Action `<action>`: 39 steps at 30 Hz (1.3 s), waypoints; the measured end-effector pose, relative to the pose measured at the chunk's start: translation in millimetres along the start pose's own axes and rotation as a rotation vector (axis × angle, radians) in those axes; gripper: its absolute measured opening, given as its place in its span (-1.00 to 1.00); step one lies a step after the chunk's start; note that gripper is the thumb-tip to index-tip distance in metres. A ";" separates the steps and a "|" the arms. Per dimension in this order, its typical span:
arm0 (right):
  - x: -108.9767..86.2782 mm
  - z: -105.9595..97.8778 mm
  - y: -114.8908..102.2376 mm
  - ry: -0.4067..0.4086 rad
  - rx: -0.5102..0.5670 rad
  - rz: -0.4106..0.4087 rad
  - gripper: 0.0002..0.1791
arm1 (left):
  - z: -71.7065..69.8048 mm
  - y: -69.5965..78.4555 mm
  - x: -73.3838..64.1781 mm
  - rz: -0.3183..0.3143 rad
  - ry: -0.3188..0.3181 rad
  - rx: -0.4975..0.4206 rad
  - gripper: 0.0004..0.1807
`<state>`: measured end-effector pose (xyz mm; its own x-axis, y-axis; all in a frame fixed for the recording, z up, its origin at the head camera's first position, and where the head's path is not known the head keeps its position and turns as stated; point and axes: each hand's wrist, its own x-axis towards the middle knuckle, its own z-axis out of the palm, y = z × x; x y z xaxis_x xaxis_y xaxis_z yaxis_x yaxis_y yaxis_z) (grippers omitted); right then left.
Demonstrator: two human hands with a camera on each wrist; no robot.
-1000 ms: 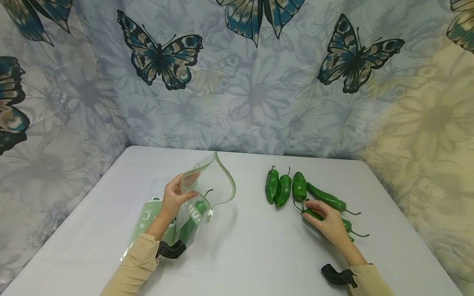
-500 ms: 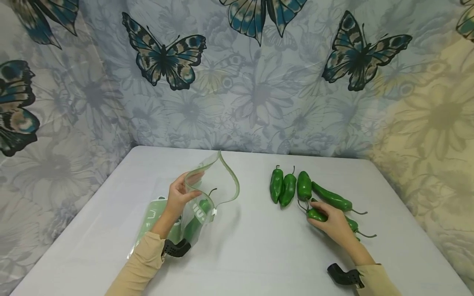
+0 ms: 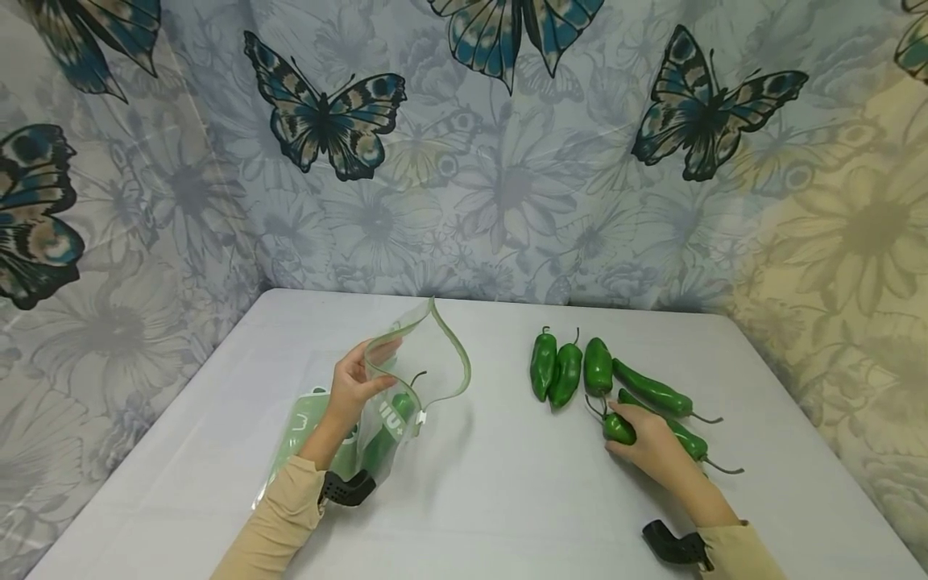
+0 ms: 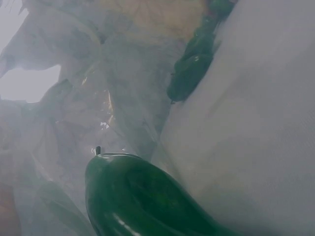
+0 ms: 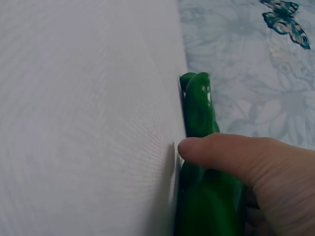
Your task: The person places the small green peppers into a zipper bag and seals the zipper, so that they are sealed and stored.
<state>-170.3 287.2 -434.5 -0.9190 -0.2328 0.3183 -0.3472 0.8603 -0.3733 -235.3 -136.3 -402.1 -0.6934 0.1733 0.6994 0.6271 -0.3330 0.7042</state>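
Observation:
In the head view my left hand [image 3: 355,387] pinches the side of a clear zip bag [image 3: 453,342] with a green-edged mouth spread wide. Inside the bag a green pepper [image 3: 384,439] stands slanted, its stem upward; the left wrist view shows a green pepper [image 4: 138,196] large through the film. On the right, my right hand [image 3: 652,443] grips a green pepper [image 3: 619,428] lying on the white table, thumb on the near side and fingers on the far side. The right wrist view shows the thumb [image 5: 216,152] across it. Its lower end is hidden by the palm.
Behind the right hand lie several more green peppers [image 3: 565,374], one long pepper [image 3: 652,396] and another pepper [image 3: 689,441] partly under the hand. A flat green printed package [image 3: 297,427] lies under the left forearm. Butterfly-patterned cloth walls [image 3: 507,201] border the white table [image 3: 500,499].
The view has shifted slightly. My right thumb has moved down along the near side of the pepper, so more of it shows between thumb and fingers. The left hand keeps its hold on the bag.

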 end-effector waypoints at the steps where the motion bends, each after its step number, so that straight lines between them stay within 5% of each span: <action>1: 0.0 -0.1 -0.5 0.008 -0.005 0.006 -0.38 | -0.1 -0.2 -0.1 -0.001 0.001 -0.001 -0.38; 9: 0.4 -4.1 -8.1 0.006 -0.012 0.131 -0.53 | -0.7 -0.9 -0.5 -0.003 0.002 -0.008 -0.39; 21: 2.6 -9.1 -9.0 0.010 -0.008 0.116 -0.53 | 0.2 1.8 -0.6 -0.010 0.011 -0.011 -0.41; 39: 1.6 -13.5 -12.0 0.124 0.053 0.127 -0.57 | 0.0 0.6 0.1 -0.016 0.010 -0.012 -0.41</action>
<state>-165.1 282.7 -417.7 -0.9271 -0.0631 0.3694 -0.2422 0.8532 -0.4619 -235.0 -136.5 -401.6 -0.7067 0.1691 0.6870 0.6120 -0.3412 0.7135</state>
